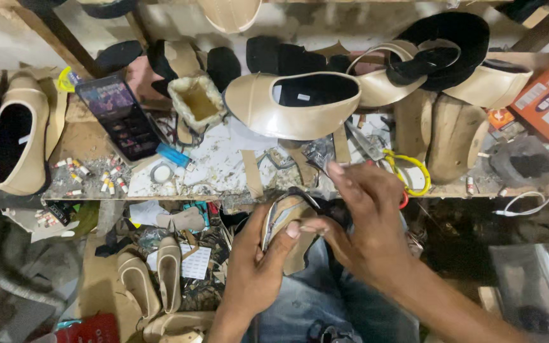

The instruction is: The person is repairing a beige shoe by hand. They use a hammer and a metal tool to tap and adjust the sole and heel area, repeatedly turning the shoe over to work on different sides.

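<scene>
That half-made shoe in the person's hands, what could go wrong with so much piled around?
The left hand holds the shoe piece on edge while the right hand works at its rim, so it might slip onto the scraps below. The scissors lie just behind the right hand and could snag a finger. The beige shoe sits close above and could be knocked.

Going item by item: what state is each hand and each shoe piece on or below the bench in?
left hand: gripping the shoe sole from below
right hand: fingers pinched at the sole's edge
shoe sole: held tilted over the lap
beige shoe upper: on the bench, opening facing the camera
yellow-handled scissors: lying on the bench, untouched
beige soles: loose on the floor
</scene>
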